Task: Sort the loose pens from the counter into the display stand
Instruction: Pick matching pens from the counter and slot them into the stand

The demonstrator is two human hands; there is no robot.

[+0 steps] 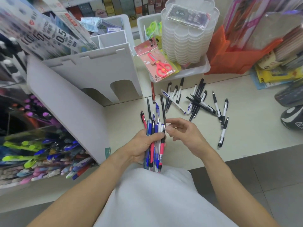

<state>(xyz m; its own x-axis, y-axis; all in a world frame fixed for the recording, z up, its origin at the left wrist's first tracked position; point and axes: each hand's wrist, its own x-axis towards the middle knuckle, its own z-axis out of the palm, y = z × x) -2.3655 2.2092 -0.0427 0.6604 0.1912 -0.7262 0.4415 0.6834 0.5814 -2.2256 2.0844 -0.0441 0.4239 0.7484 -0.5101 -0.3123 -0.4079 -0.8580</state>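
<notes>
While left hand [144, 145] grips slim plastic pens [155, 141] — right hand [183, 134] fingers loose | counter [246, 128] smooth

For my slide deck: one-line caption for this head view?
Left hand grips a pen bundle; right hand hovers beside it, loose pens on the counter.

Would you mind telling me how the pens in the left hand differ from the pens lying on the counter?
The pens in the left hand are bunched upright, mostly blue and red; the pens on the counter lie scattered flat, mostly black and white. Both groups are outside the display stand.
</notes>
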